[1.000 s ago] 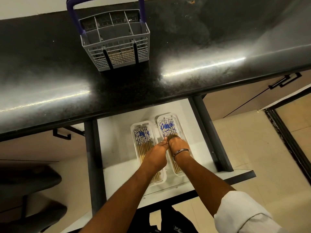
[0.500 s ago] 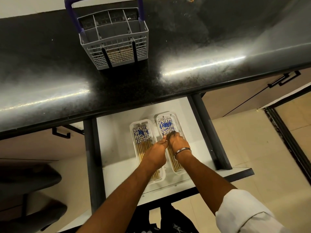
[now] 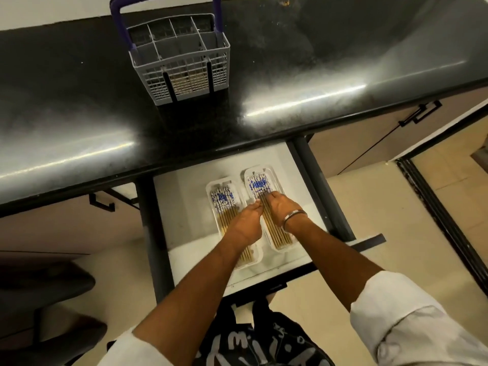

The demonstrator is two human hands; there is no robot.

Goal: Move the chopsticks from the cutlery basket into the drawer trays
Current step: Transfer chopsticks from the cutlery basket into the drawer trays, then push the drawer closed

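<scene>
— Two hands down in the drawer. What's each grip doing?

— The right hand has its fingers curled onto the chopsticks in the right tray, apparently pinching or squaring them. The left hand lies over the left tray, knuckles up; whether its grip is closed on anything I cannot tell.

— And the chopsticks themselves?

— Laid lengthwise in both trays, blue-patterned ends pointing toward the tabletop. The trays sit side by side, near touching, on the white floor of the open drawer.

— Anything left in the cutlery basket?

— It stands upright on the tabletop, well apart from the drawer. Something pale shows behind its front mesh, too unclear to name.

— So which step?

— Settling a bundle in the right tray, I'd judge. Next calls for letting go, lifting both hands out, and checking the basket for leftovers.
</scene>
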